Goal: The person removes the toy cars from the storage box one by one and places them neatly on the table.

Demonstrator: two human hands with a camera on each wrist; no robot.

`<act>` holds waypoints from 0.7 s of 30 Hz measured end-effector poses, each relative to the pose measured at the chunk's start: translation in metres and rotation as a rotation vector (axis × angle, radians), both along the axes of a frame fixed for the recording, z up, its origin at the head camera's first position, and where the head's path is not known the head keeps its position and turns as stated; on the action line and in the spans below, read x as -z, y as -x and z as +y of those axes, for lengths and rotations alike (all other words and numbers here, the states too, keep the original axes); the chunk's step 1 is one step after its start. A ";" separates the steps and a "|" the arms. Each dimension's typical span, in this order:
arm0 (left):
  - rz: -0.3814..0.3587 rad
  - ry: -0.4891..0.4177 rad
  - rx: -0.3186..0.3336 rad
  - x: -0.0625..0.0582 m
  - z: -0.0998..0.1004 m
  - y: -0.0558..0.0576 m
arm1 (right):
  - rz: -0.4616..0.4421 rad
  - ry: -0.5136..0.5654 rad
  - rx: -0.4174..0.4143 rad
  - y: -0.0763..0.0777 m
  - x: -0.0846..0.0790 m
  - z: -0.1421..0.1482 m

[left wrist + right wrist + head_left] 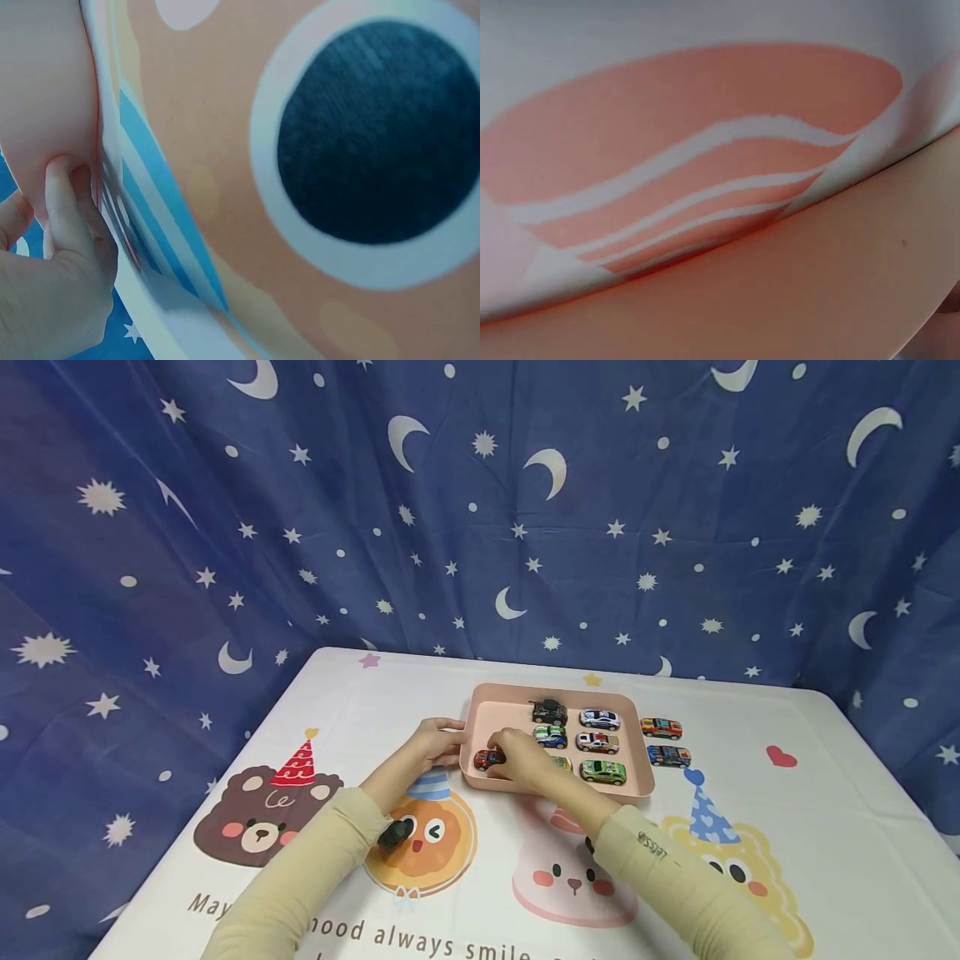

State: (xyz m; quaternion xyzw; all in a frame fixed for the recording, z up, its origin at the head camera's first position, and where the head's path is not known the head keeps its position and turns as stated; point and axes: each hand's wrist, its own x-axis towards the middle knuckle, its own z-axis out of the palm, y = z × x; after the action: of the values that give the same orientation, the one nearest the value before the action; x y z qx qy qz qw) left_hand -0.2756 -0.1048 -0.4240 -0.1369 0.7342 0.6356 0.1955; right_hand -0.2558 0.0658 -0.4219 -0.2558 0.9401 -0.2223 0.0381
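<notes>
A shallow pink tray (497, 714) lies on the table. My left hand (429, 745) holds the tray's left side; the left wrist view shows its fingers (66, 196) against the outer wall. Inside the tray's front left corner, my right hand (525, 760) pinches a small red toy car (486, 759). To its right stand a black toy tank (550, 712), a green-and-white car (551, 737), a white car (599, 719), a white-and-brown car (597, 742) and a green car (602, 772). Another car (562, 764) is partly hidden by my right hand.
Just right of the tray, a red-and-orange car (661, 727) and a blue car (668, 756) sit on the printed white tablecloth (750, 727). A dark blue curtain (480, 527) with moons and stars hangs behind the table. The right wrist view shows mostly the tray's wall and cloth.
</notes>
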 end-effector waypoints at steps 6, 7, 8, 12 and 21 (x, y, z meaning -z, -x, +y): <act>-0.002 0.010 -0.004 -0.001 0.001 0.000 | -0.029 -0.022 0.028 0.002 -0.002 0.002; -0.002 0.010 -0.003 -0.001 0.001 0.000 | -0.031 -0.022 0.027 0.003 -0.002 0.002; -0.002 0.010 -0.001 -0.001 0.002 0.000 | -0.033 -0.017 0.027 0.003 -0.002 0.002; 0.001 0.009 0.003 -0.001 0.002 0.000 | -0.047 -0.001 0.025 0.002 -0.004 0.004; -0.005 -0.003 -0.008 -0.001 0.002 0.000 | -0.004 0.091 -0.021 0.000 -0.009 0.011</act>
State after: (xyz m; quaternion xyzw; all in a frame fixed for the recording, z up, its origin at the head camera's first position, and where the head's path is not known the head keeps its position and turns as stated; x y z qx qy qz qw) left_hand -0.2754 -0.1027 -0.4229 -0.1412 0.7323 0.6371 0.1948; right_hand -0.2555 0.0768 -0.4133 -0.2665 0.9262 -0.2651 0.0306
